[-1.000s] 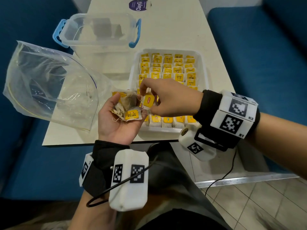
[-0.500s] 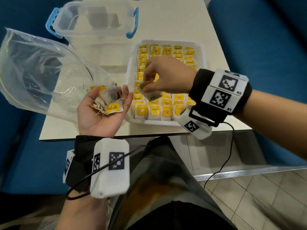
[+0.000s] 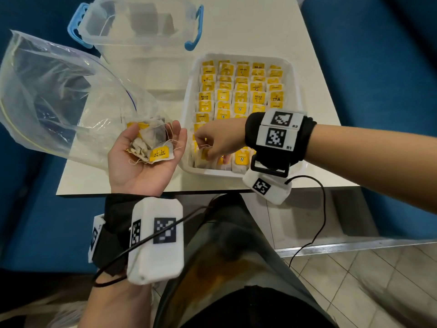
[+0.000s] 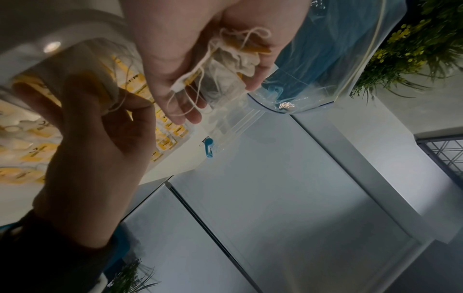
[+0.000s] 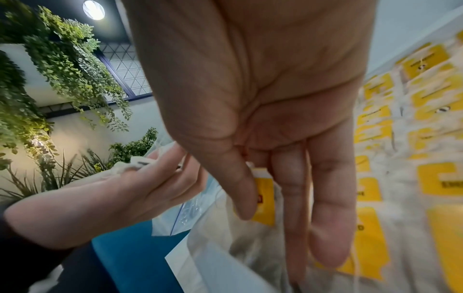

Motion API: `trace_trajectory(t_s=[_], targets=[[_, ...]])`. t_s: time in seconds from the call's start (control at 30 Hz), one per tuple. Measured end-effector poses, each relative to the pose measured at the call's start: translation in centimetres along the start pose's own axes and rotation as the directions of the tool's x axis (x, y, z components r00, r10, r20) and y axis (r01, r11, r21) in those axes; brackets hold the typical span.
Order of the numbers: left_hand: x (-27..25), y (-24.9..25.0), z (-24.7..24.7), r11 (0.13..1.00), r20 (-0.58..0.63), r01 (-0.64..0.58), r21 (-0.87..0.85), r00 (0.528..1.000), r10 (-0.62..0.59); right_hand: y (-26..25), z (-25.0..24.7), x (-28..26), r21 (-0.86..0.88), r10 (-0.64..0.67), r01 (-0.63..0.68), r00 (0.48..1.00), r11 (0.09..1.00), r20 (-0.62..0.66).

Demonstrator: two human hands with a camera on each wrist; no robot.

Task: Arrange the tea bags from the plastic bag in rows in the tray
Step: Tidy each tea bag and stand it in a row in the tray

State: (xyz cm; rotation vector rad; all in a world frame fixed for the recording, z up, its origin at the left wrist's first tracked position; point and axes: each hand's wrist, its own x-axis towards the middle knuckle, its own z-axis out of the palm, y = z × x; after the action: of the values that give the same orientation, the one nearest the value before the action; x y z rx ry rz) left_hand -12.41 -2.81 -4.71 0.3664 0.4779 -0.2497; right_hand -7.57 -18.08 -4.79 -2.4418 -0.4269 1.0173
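Yellow-tagged tea bag (image 3: 205, 154), paper, is pinched between thumb and fingertips of the right hand (image 3: 218, 140); it is held down in the near-left corner of the tray (image 3: 298, 95), directly under the fingers, at the left end of the nearest row. From the right wrist view, the thumb and forefinger are seen closed on the tag end; the other fingers are extended alongside. The bag's long axis cannot be told for certain, as the fingers cover most of it.

Item, just left of those fingers: left hand (image 3: 144, 159), palm up, fingers loosely cupped around a small heap of tea bags (image 3: 151, 145), strings trailing over the fingertips. The heap is held just beside the tray's left wall, so the right hand is judged the nearer to the open slot and the left hand the nearer to the remaining stock.

Item, beyond the right fingers: rows of tea bags (image 3: 241, 91), tags up, filling the far part of the tray.

Item, beyond the left fingers: clear plastic bag (image 3: 54, 95), lying open on the table (image 3: 248, 27); contents cannot be told.

Item, farthest: clear lidded box with blue handles (image 3: 142, 22).

Judgement: seating in progress; task near completion.
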Motion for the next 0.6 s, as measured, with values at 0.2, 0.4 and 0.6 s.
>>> trace_trajectory(t_s=[0.2,0.4,0.6], targets=[[-0.1,-0.1,-0.1,1.0,-0.002,0.015,-0.001,1.0,-0.015,-0.6,0.2,0.3,0.009,0.005,-0.005,1.0,1.0,0.02],[-0.2,-0.2,-0.2,1.0,0.004,0.008,-0.023,1.0,-0.008,-1.6,0.2,-0.2,-0.186,0.012,-0.021,0.999,0.982,-0.045],[-0.3,-0.2,-0.2,1.0,0.009,0.005,-0.024,1.0,-0.005,-1.5,0.0,-0.2,-0.081,0.085,-0.087,0.996,0.993,-0.033]])
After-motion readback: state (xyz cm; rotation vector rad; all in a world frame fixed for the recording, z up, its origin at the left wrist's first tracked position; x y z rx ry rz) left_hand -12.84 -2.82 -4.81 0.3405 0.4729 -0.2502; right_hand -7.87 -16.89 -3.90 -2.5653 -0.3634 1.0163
